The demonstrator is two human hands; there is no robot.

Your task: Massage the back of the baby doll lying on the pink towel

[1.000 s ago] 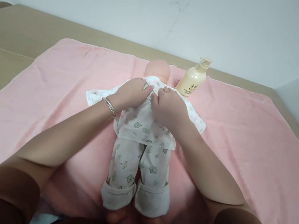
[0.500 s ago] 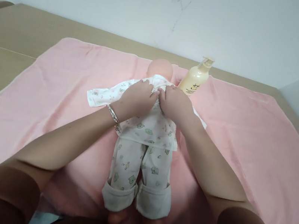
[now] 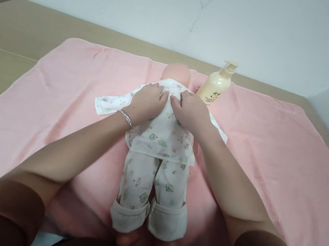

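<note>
A baby doll [image 3: 177, 73] lies with its head away from me and its face not showing. It wears a white printed shirt [image 3: 164, 139] and matching trousers [image 3: 139, 181] with rolled cuffs. On the upper left of the doll's torso rests my left hand [image 3: 149, 102], a silver bangle at its wrist. My right hand [image 3: 191, 112] lies on the upper right part. Both thumbs point inward and stand off from the fingers, with a small gap of shirt between them. The hands appear open, holding nothing; their fingertips are partly hidden.
A yellow pump bottle [image 3: 216, 85] is just right of the doll's head. Under everything is a pink blanket [image 3: 277, 157], spread over a wooden table [image 3: 58, 25]. A pale wall [image 3: 123, 4] rises behind the table's far edge.
My hands have moved slightly apart on the doll's upper torso, so the thumbs are farther from each other. The bunched shirt fabric between them looks flatter.
</note>
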